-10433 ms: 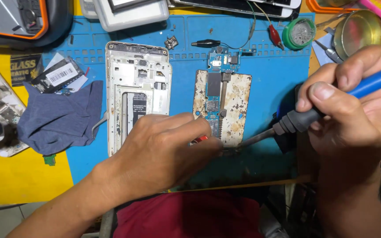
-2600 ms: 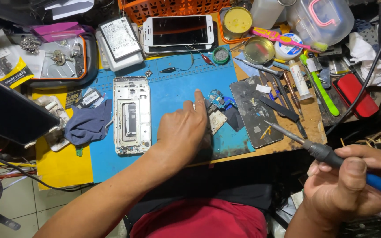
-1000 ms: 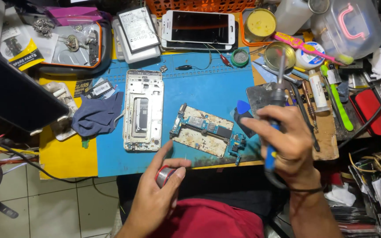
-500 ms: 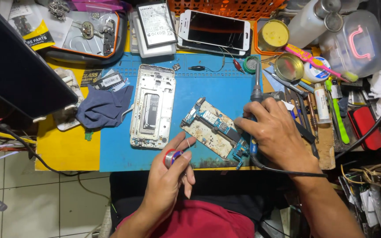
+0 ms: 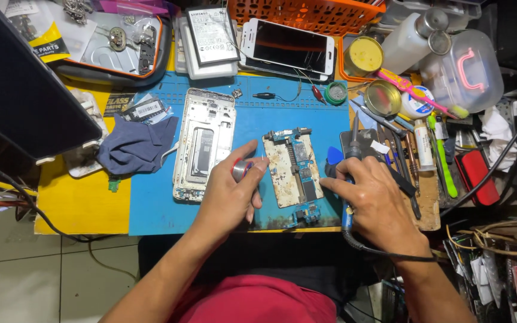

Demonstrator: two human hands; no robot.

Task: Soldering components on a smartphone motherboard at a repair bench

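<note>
A phone circuit board [image 5: 293,170] lies lengthwise on the blue work mat [image 5: 154,203]. My left hand [image 5: 228,200] rests just left of the board and pinches a small spool of solder wire [image 5: 242,169] between thumb and fingers. My right hand [image 5: 378,203] lies at the board's right edge, gripping a blue-handled soldering iron [image 5: 347,212]. The iron's tip points away from me, past the board's right side. A white phone frame [image 5: 204,143] lies on the mat to the left of my left hand.
A grey cloth [image 5: 133,146] lies left of the frame. A phone with a dark screen [image 5: 287,46], round tins [image 5: 363,57], a clear plastic jar [image 5: 462,72] and an orange basket [image 5: 306,12] crowd the back. Hand tools [image 5: 432,149] fill the right; a dark panel [image 5: 25,90] overhangs the left.
My left hand has come up from my lap with the spool and now sits beside the board. The board has turned lengthwise, and my right hand with the iron has settled at its right edge.
</note>
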